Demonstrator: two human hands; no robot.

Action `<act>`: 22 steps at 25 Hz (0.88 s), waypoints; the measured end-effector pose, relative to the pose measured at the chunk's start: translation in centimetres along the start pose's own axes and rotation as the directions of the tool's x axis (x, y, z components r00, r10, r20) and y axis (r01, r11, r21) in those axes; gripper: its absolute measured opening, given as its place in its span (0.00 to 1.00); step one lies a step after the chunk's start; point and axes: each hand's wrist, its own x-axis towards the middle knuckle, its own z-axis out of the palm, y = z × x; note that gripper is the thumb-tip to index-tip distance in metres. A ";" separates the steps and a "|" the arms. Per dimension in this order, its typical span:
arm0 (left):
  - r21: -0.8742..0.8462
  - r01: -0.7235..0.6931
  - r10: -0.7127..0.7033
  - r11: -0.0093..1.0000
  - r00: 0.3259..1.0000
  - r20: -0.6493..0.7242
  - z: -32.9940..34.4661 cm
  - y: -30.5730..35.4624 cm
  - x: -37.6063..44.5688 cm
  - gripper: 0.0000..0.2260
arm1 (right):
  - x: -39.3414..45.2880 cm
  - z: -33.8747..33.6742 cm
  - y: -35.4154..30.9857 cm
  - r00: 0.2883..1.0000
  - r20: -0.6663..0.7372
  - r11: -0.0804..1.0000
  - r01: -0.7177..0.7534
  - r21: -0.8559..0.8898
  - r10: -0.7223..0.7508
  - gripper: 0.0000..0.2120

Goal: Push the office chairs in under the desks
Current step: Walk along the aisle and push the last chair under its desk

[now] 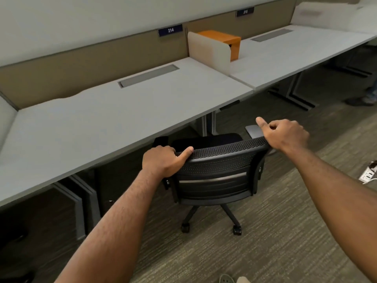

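Both hands clamp the mesh chair's (216,172) top rail — left hand (163,160), right hand (285,135) — seat partly under desk 214 (114,119); next, a straight forward shove.

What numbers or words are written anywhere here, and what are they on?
"214": white digits on the dark blue sign fixed to the tan partition panel behind the near grey desk.
The second dark blue sign, further right on the partition, carries white digits starting with "21"; the last digit is too blurred to read.
The orange box and black mesh office chair show no readable text.
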 end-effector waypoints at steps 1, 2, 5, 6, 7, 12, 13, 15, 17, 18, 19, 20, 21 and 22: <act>0.002 0.006 -0.006 1.000 1.000 -0.009 0.2 -0.3 -1.4 0.39 | -1.0 0.0 0.0 1.000 -0.003 1.000 0.015 -0.011 -0.015 0.35; -0.006 0.007 -0.007 1.000 1.000 -0.014 0.6 -0.3 -2.6 0.40 | -1.9 0.0 0.2 1.000 0.002 1.000 0.022 -0.014 -0.022 0.35; 0.006 0.029 -0.029 1.000 0.999 -0.037 0.5 -0.3 -5.2 0.40 | -4.1 -0.6 0.7 0.999 0.004 0.999 0.039 -0.010 -0.038 0.36; 0.004 0.033 -0.033 0.999 0.999 -0.033 0.6 -0.3 -6.9 0.40 | -5.4 -0.8 0.9 0.999 0.014 0.998 0.052 -0.027 -0.051 0.36; 0.001 0.038 -0.037 0.999 0.999 -0.036 0.4 -0.3 -8.1 0.40 | -6.3 -1.1 0.8 0.998 0.018 0.997 0.065 -0.028 -0.065 0.36; 0.006 0.113 -0.112 0.994 0.992 -0.055 0.4 -2.2 -13.3 0.43 | -10.7 -2.3 -0.2 0.992 0.040 0.993 0.122 0.005 -0.122 0.34; 0.005 0.133 -0.133 0.991 0.990 -0.055 0.2 -2.8 -14.4 0.44 | -11.4 -2.5 -0.7 0.989 0.048 0.990 0.138 0.013 -0.139 0.34; 0.006 0.171 -0.170 0.985 0.984 -0.054 0.1 -3.8 -15.7 0.45 | -11.9 -2.4 -1.6 0.986 0.041 0.986 0.157 0.047 -0.159 0.33; 0.003 0.206 -0.205 0.979 0.975 -0.080 0.0 -4.8 -17.8 0.46 | -13.1 -2.2 -2.4 0.976 0.056 0.975 0.205 0.084 -0.210 0.33; -0.002 0.220 -0.219 0.975 0.970 -0.108 0.1 -5.3 -19.0 0.46 | -13.6 -2.1 -2.8 0.970 0.062 0.969 0.229 0.092 -0.235 0.33; -0.007 0.214 -0.213 0.977 0.967 -0.139 0.1 -5.5 -19.1 0.46 | -13.4 -1.9 -3.1 0.967 0.057 0.966 0.243 0.093 -0.249 0.34; -0.011 0.218 -0.216 0.976 0.962 -0.167 0.1 -6.0 -19.8 0.46 | -13.3 -1.6 -3.6 0.955 0.063 0.955 0.286 0.076 -0.291 0.36; -0.011 0.229 -0.227 0.973 0.956 -0.184 0.1 -6.6 -20.5 0.46 | -13.3 -1.3 -4.3 0.933 0.084 0.936 0.349 0.039 -0.351 0.38; -0.014 0.234 -0.232 0.972 0.954 -0.189 0.0 -7.1 -20.6 0.46 | -13.0 -0.9 -4.9 0.910 0.110 0.915 0.402 -0.001 -0.400 0.40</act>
